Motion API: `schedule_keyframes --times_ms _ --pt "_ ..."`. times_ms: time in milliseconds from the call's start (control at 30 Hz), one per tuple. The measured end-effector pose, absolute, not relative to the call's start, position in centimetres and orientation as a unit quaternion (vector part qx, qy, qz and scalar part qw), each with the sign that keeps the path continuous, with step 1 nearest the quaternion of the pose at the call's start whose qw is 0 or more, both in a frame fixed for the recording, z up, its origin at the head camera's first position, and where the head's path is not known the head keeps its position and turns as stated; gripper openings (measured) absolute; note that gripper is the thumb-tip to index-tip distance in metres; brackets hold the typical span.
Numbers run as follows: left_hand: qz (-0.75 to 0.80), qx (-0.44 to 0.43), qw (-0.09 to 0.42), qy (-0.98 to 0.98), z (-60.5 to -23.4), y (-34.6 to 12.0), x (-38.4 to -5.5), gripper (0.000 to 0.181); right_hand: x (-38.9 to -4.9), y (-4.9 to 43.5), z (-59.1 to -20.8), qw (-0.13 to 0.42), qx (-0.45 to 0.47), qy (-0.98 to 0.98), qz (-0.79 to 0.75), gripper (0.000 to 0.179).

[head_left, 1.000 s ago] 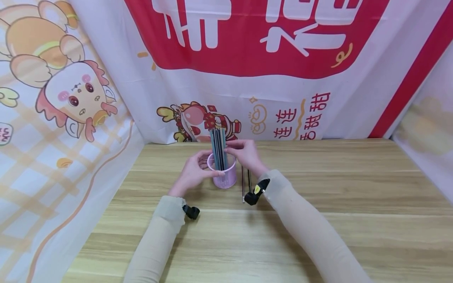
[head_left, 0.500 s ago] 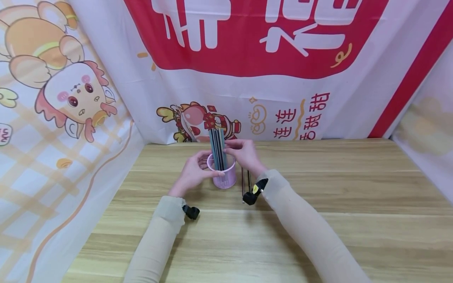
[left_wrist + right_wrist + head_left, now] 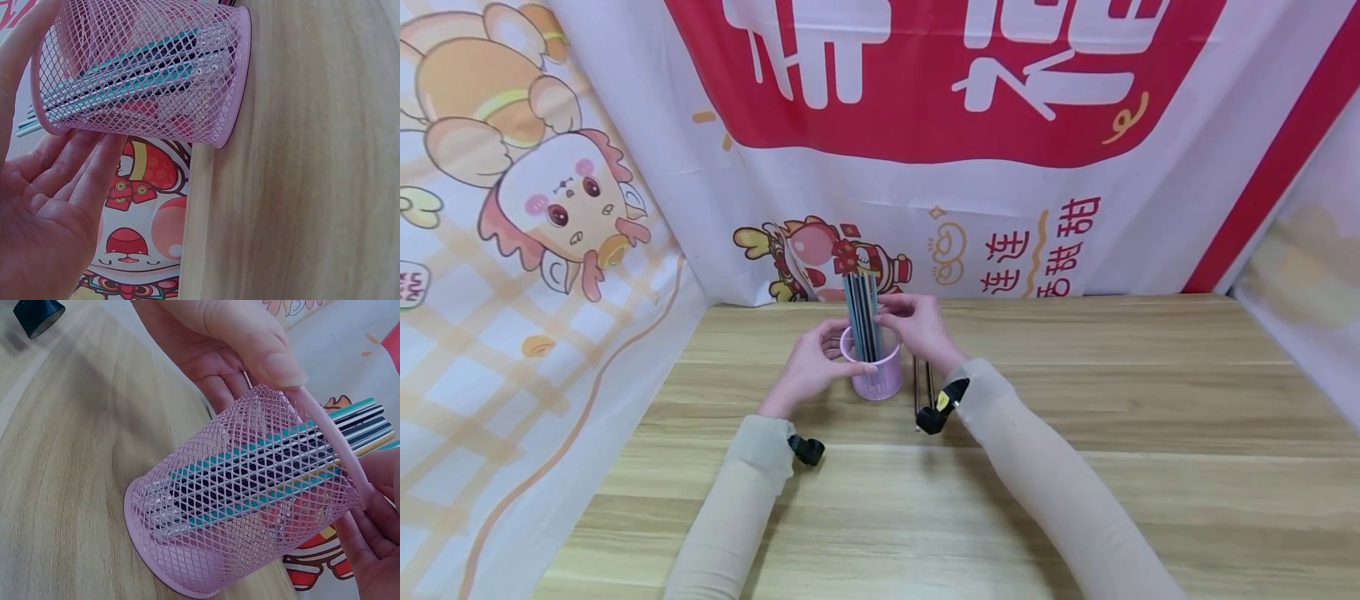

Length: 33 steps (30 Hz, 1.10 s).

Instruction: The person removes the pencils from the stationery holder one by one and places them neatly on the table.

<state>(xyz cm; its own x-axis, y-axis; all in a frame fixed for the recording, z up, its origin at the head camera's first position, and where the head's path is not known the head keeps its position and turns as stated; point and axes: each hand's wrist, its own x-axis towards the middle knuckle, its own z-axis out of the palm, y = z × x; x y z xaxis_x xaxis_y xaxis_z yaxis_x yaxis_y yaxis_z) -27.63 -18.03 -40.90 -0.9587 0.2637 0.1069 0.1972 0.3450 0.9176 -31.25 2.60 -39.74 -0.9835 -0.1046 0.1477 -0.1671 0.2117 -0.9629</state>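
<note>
Between thumb and fingers of left hand (image 3: 808, 362), pink cup (image 3: 883, 383) stood clamped, apparently for steadiness; right hand's (image 3: 921, 325) fingertips pinched pencils (image 3: 861, 304) above rim, seemingly to bunch them.

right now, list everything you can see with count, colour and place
cup: one, pink mesh, on the table
sticks: several, uncountable, teal, black and pale, in the cup
loose sticks: two, dark, right of the cup
table: one, wood-toned, under everything
backdrop: pieces unclear, white with red and orange prints, behind and beside
cameras: two, black, on the wrists
sleeves: two, beige, foreground
left hand: one, bare, holding the cup
right hand: one, bare, at the sticks
</note>
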Motion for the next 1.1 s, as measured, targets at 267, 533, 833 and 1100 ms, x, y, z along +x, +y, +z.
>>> schedule_keyframes --times_ms 267,533,833,1100 --pt "0.558 0.150 0.016 0.816 -41.9 -18.3 -28.2 0.082 -31.3 2.9 -39.7 0.039 0.084 -0.772 0.628 0.032" --pt "0.554 0.150 0.008 0.819 -41.9 -18.2 -28.1 0.082 -31.4 3.1 -39.5 0.052 0.090 -0.754 0.648 0.031" --pt "0.559 0.146 0.033 0.815 -38.7 -17.5 -26.0 0.081 -31.4 3.6 -39.6 0.047 0.084 -0.736 0.670 0.031" --pt "0.555 0.144 0.037 0.818 -38.4 -17.4 -25.8 0.079 -31.2 3.9 -39.3 0.055 0.080 -0.729 0.678 0.030"
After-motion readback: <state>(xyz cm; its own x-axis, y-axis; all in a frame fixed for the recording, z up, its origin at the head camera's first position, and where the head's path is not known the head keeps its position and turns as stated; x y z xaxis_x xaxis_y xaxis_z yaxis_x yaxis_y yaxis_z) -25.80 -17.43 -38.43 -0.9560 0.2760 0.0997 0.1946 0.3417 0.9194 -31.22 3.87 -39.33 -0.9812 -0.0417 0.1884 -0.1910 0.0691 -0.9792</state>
